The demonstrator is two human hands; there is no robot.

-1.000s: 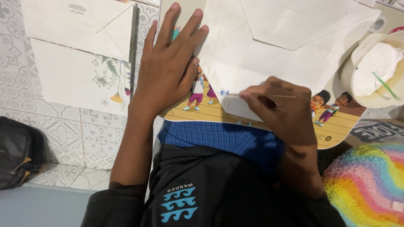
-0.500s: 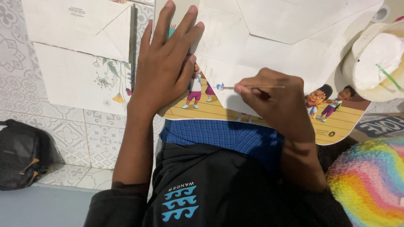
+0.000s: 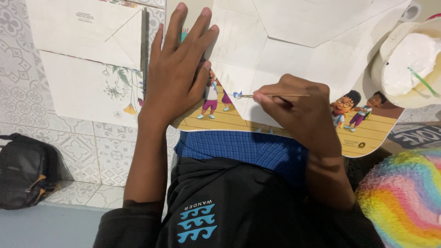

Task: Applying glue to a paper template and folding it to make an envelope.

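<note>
Patterned grey-and-white floor tiles (image 3: 69,151) fill the background, seen from above by a person seated on the floor. At far left a black bag (image 3: 27,172) rests on the tiles, well apart from the work. Next to the right lies a folded white paper sheet with a flower print (image 3: 87,82). Beside it the left hand (image 3: 177,78) lies flat, fingers spread and empty, pressing on a large unfolded paper envelope with cartoon children printed along its curved edge (image 3: 285,50), apparently to keep it from sliding. The envelope rests partly over the person's lap, above blue checked cloth (image 3: 239,149) and a black garment (image 3: 239,206). The right hand (image 3: 298,110) is closed around a thin wooden stick (image 3: 275,95), pinched like a pen and held nearly level, its tip touching the envelope just beside the printed figures. At upper right a pale container of white paste (image 3: 409,59) sits within reach. A fluffy rainbow-coloured item (image 3: 404,197) fills the lower right corner.
</note>
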